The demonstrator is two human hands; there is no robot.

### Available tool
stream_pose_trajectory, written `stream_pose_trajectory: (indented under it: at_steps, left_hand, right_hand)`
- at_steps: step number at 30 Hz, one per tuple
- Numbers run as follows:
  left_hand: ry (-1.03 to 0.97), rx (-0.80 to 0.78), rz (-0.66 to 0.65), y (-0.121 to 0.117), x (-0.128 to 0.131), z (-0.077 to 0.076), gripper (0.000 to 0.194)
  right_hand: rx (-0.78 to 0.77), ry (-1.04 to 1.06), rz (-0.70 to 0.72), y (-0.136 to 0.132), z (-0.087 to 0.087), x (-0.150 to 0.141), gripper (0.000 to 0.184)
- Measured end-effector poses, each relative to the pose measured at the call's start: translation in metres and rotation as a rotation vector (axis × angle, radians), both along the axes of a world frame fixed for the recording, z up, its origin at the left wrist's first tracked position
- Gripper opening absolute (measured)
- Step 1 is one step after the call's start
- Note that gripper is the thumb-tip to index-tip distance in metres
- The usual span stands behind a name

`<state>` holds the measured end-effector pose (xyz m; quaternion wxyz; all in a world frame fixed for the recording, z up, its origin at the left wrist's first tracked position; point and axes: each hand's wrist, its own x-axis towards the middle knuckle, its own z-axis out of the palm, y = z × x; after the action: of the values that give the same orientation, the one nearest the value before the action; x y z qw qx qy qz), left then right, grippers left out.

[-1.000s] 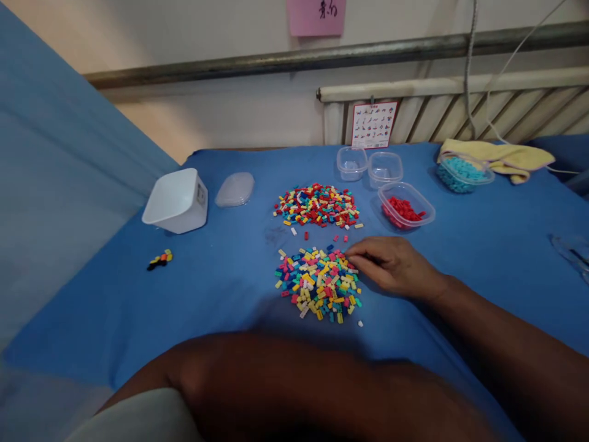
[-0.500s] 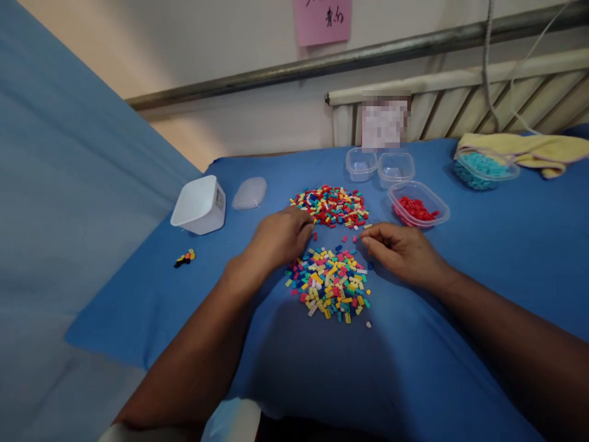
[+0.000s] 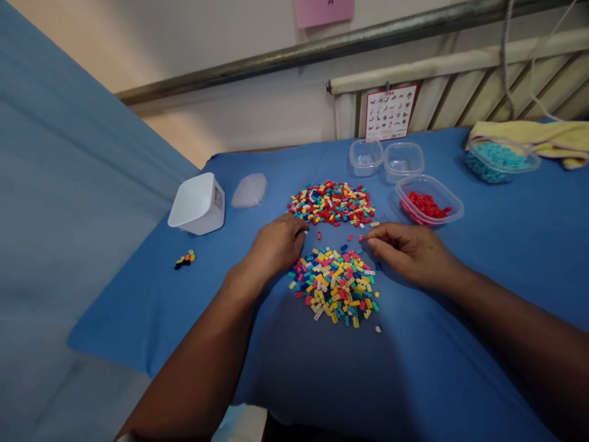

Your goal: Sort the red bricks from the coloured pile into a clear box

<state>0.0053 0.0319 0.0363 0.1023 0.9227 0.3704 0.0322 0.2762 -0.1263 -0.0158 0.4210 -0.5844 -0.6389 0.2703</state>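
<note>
Two heaps of small coloured bricks lie on the blue cloth: a far heap [image 3: 332,203] and a near heap [image 3: 337,283]. Between them, a few loose red bricks [image 3: 354,237] are scattered. My left hand [image 3: 276,244] rests knuckles up at the near heap's left edge, fingers curled down toward the gap between the heaps. My right hand [image 3: 409,250] lies at the near heap's upper right, its fingers drawn together with the tips by the loose red bricks. What either hand's fingertips hold is hidden.
A clear tub of red bricks [image 3: 429,201] stands right of the far heap, two empty clear tubs [image 3: 385,158] behind it. A tub of teal bricks [image 3: 499,159] and a yellow cloth [image 3: 547,136] sit far right. White bin [image 3: 197,204], clear lid [image 3: 249,190], and a small brick cluster [image 3: 184,259] lie left.
My left hand came in from below to the near heap's left side, then drew back slightly. My right hand shifted up from the near heap toward the loose red bricks.
</note>
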Motion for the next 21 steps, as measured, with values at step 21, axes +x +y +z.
stream_pose_trajectory:
  at_steps: [21]
  left_hand:
    - [-0.121,-0.040,-0.058,-0.012,0.018,-0.001,0.014]
  right_hand:
    - [-0.004,0.004,0.023,0.002,0.005,-0.003,0.021]
